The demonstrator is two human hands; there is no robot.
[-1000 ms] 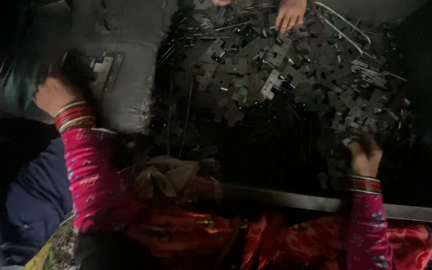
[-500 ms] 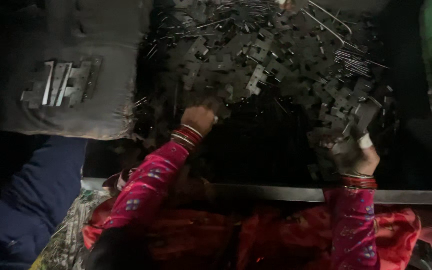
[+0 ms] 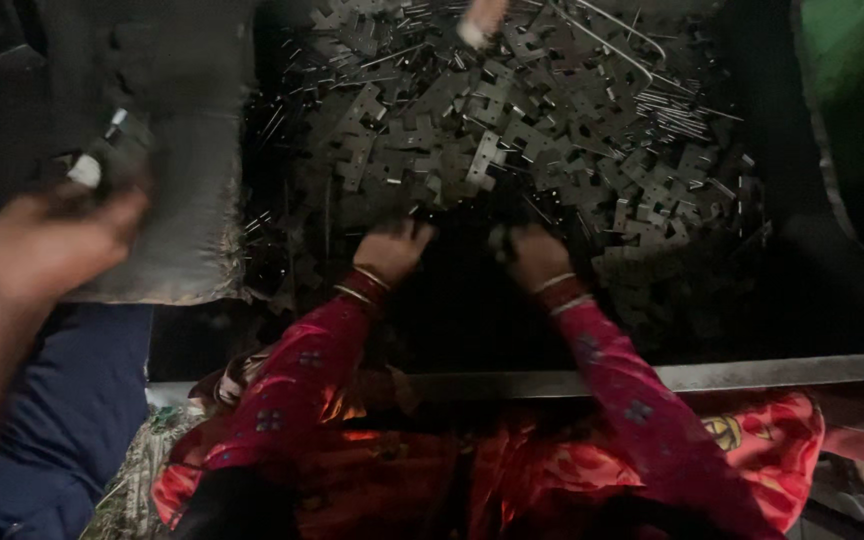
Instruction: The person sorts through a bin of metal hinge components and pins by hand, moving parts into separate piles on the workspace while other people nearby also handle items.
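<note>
Both hands at frame center, left hand [image 3: 392,250] and right hand [image 3: 532,255] close together, fingers dug into the metal plate pile [image 3: 512,140] filling the upper middle; grip unclear.

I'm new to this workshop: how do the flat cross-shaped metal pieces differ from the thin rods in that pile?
The cross-shaped pieces are flat plates with arms, and some show small holes; the thin rods are plain, straight and narrow. The crosses cover most of the pile, while the rods gather mostly at its upper right. Both are grey, shiny metal.
</note>
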